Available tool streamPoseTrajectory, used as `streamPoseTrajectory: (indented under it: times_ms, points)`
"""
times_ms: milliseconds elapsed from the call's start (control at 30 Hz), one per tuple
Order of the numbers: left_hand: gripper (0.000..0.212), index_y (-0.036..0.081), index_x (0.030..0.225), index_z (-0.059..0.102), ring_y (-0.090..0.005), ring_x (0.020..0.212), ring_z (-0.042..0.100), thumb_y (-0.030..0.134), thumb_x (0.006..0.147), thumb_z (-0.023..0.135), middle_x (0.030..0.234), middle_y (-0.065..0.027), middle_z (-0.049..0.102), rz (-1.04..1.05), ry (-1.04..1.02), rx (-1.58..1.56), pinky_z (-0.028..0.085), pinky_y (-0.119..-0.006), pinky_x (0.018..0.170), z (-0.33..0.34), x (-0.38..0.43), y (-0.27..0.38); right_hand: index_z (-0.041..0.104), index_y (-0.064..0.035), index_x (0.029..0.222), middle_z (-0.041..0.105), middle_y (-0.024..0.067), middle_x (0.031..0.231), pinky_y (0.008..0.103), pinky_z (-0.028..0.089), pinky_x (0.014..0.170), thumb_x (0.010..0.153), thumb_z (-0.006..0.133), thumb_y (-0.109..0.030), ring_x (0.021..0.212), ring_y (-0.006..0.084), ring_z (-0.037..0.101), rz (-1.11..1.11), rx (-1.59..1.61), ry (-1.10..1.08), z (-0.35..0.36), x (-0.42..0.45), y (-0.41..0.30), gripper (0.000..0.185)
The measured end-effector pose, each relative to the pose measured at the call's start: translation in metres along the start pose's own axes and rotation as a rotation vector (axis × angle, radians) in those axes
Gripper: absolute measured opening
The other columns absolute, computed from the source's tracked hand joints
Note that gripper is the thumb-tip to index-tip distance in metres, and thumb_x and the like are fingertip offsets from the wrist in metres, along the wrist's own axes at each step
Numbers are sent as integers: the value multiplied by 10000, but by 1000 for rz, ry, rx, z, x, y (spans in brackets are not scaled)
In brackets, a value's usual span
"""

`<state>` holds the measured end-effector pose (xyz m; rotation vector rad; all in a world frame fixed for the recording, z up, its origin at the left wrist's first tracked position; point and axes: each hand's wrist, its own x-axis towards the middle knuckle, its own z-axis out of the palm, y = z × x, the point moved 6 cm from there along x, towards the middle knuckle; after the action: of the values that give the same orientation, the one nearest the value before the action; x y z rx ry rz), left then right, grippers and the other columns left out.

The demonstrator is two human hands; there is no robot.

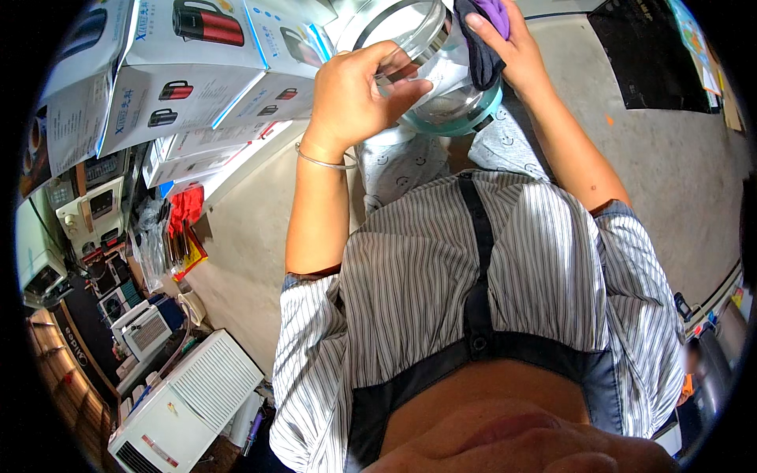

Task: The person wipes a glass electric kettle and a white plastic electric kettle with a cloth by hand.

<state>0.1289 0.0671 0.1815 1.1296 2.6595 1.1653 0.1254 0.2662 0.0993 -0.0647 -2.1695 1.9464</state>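
Note:
My left hand [355,94], with a metal bangle [325,161] at the wrist, grips the near side of a clear round vessel [421,54]. A shiny metal-looking band runs along part of the vessel's wall. My right hand [520,56] holds a black and purple cloth [482,50] against or close beside the vessel's right side. Under the vessel is a round teal base [443,125] with a clear upper part, above my knees. Whether vessel and base are one piece I cannot tell. My left fingertips show through the clear wall.
Printed cartons [183,77] picturing electric kettles are stacked at the left. A white louvred appliance [189,402] and several smaller devices stand at lower left. Red plastic bags [186,207] hang nearby. A black panel [650,56] is at upper right. Part of another person [689,378] shows at the right rim.

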Motion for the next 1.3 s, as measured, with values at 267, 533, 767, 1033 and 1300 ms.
streamPoseTrajectory:
  times_ms: [267, 533, 767, 1033, 1300]
  points:
    - [222, 61, 743, 628, -238, 663, 656, 232, 687, 759, 713, -77, 669, -55, 33, -42, 487, -297, 606, -2, 0, -10, 324, 2, 1386, 448, 228, 1306, 415, 346, 1044, 719, 766, -362, 1225, 355, 452, -456, -422, 107, 3, -35, -37, 880]
    - [195, 52, 724, 613, -229, 613, 632, 195, 679, 737, 669, -72, 640, -25, 42, -141, 474, -296, 581, -5, -7, -6, 387, -24, 1345, 532, 154, 1233, 350, 389, 991, 831, 685, -335, 1172, 250, 503, -250, -52, 54, 16, 12, -43, 670]
    - [111, 96, 717, 613, -246, 578, 634, 166, 738, 696, 651, -54, 646, 54, 34, 53, 463, -331, 540, -3, -10, 17, 300, -7, 1395, 440, 145, 1331, 344, 292, 1075, 873, 618, -285, 1268, 234, 402, -273, 28, 55, 7, -12, -11, 671]
    - [139, 93, 856, 593, -247, 636, 608, 121, 765, 695, 717, -45, 645, 111, 56, 307, 414, -353, 644, 17, -27, 49, 377, -24, 1351, 491, 100, 1268, 310, 334, 1031, 836, 669, -202, 1191, 194, 452, -103, 374, 9, 10, -14, -52, 619]
    - [332, 112, 974, 643, -269, 892, 602, 191, 674, 763, 958, -60, 649, 167, 26, 337, 438, -383, 818, 1, -38, 53, 393, -22, 1331, 506, 90, 1237, 308, 350, 1013, 786, 665, -158, 1155, 182, 475, -77, 373, -68, 8, -18, -66, 624]
